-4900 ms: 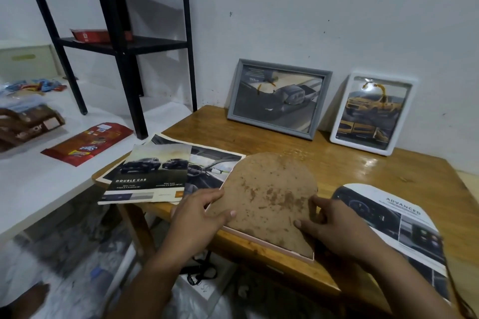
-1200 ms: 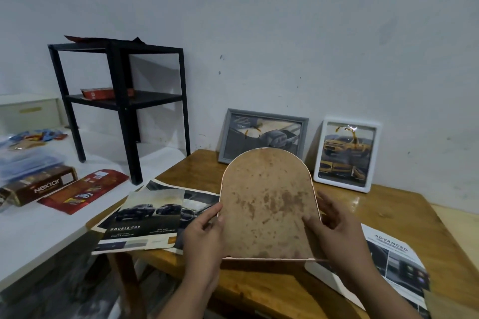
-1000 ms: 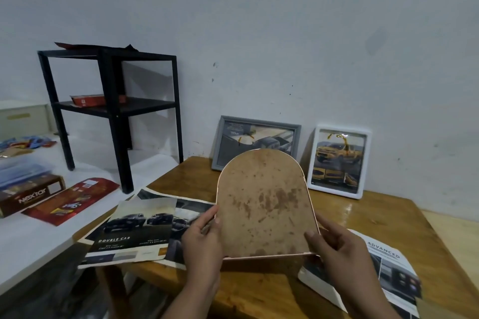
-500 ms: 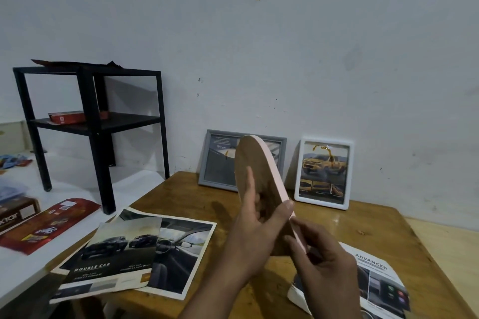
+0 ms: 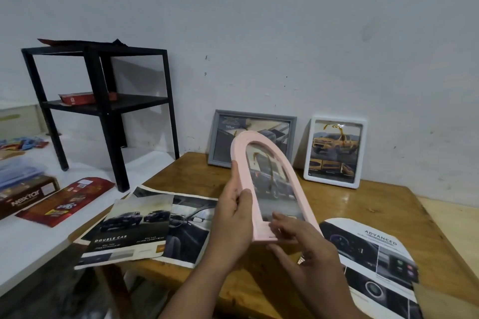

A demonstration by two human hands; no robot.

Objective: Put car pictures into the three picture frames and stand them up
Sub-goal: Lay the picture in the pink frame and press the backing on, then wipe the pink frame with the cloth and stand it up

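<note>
Two hands hold the pink arched frame (image 5: 272, 184) at picture centre, the left hand (image 5: 234, 217) gripping its edge, the right hand (image 5: 303, 243) with loose fingers at its base; it should be lowered gently to stand beside the grey frame (image 5: 252, 137) and white frame (image 5: 335, 151).

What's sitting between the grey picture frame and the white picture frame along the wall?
Nothing: in the head view, only bare wooden table and wall separate the grey picture frame and white picture frame. The held pink arched frame overlaps only the grey one.
</note>
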